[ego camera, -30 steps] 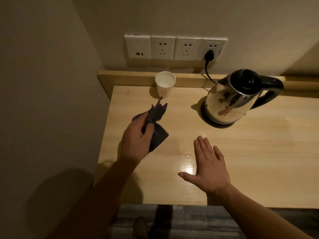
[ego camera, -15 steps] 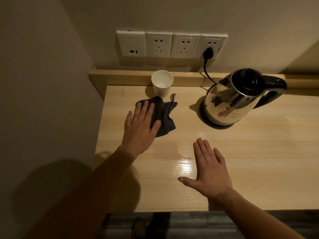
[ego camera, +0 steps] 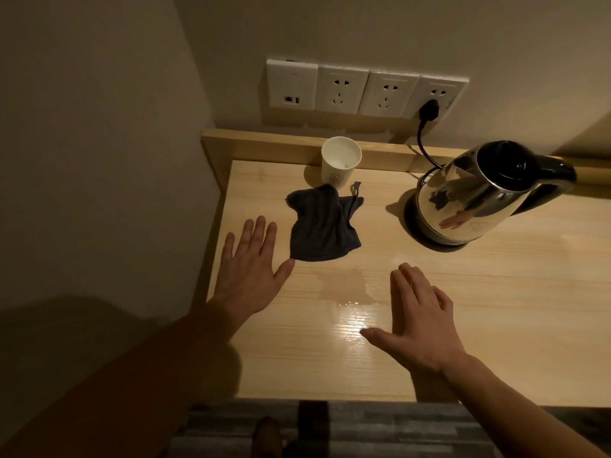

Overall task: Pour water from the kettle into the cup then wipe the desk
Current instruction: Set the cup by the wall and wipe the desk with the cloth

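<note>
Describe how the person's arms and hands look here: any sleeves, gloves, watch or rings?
Both the left hand and the right hand are bare, with no gloves. No ring shows on the fingers, and no watch or band on either wrist. Both forearms are uncovered as far as the picture's edge; no sleeve shows.

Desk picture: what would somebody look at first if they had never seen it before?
Probably the shiny metal kettle at the back right of the desk, which mirrors the room on its side. Next come the two open hands, the left hand and the right hand, spread flat low over the wood. Between them, farther back, lies a crumpled dark cloth just in front of the white paper cup.
</note>
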A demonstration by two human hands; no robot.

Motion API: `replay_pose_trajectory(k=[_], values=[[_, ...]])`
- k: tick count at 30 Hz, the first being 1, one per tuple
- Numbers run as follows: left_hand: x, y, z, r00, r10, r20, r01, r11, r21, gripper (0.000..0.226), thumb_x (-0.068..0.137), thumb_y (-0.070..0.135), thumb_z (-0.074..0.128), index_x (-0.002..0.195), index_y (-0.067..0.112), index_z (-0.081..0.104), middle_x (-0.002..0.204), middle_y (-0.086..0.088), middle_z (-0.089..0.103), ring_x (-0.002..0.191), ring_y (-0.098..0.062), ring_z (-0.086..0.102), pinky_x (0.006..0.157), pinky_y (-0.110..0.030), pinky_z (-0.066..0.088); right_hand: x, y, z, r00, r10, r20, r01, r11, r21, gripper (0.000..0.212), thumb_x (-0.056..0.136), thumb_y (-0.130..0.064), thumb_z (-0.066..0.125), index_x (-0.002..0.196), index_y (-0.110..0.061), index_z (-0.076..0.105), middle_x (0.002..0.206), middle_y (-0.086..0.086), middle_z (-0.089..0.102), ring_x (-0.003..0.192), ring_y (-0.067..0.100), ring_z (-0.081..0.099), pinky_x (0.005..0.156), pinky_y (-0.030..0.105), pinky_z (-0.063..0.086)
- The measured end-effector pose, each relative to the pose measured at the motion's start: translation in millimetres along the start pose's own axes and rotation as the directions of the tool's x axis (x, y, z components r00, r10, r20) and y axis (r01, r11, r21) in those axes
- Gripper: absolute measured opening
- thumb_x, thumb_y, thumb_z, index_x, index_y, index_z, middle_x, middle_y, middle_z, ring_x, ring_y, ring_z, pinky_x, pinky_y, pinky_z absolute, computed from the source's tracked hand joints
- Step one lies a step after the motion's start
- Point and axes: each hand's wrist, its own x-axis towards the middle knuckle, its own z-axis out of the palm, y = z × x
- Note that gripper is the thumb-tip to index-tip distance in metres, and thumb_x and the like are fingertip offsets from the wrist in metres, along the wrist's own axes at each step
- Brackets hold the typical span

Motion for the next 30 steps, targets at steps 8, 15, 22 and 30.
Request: replay_pose_trajectory(k=[8,15,22,30], values=[[0.5,-0.8,0.2,0.999,0.028,-0.036,-0.028,1.000,-0.001,0.083,0.099,0.073,0.004,0.164,0.022,-0.006,0.173,-0.005,-0.013,0.159,-0.024,-0.012,0.128,-0.054,-0.002,136.0,-104.6,-39.2,0.944,-0.278,-0.177,0.302,0.945,0.127,0.079,0.098,-0.070,0.039,0.162,-0.026,0.027,0.171,0.001,0.026,0.158,0.022,0.022,0.127,0.051,0.022],[0.6,-0.1,1.5,0.999,0.020,-0.045,-0.020,1.000,-0.001,0.083,0.098,0.071,0.004,0.164,0.021,-0.005,0.173,-0.005,-0.010,0.160,-0.024,-0.010,0.128,-0.055,0.000,171.7,-104.1,-11.2,0.969,-0.229,-0.095,0.223,0.973,-0.063,0.071,0.099,-0.076,0.020,0.163,-0.046,0.010,0.175,-0.006,0.007,0.161,0.023,-0.005,0.128,0.057,0.005],[1.8,-1.1,4.1,0.998,0.021,-0.059,-0.021,1.000,-0.010,0.082,0.099,0.070,0.008,0.165,0.022,-0.003,0.174,-0.005,-0.008,0.160,-0.025,-0.008,0.128,-0.056,0.001,163.1,-98.3,-4.8,0.983,-0.164,-0.086,0.157,0.984,-0.078,0.080,0.091,-0.087,0.018,0.160,-0.053,-0.006,0.175,-0.006,-0.007,0.160,0.032,-0.014,0.126,0.063,-0.003],[1.9,-0.3,4.2,0.999,0.006,-0.047,-0.005,1.000,0.015,0.082,0.098,0.070,0.006,0.164,0.023,-0.008,0.173,-0.005,-0.011,0.160,-0.023,-0.011,0.128,-0.055,-0.001,128.6,-87.5,6.8,0.983,-0.164,-0.083,0.158,0.985,-0.073,0.081,0.091,-0.087,0.019,0.160,-0.053,-0.006,0.175,-0.006,-0.008,0.160,0.030,-0.014,0.128,0.058,-0.004]])
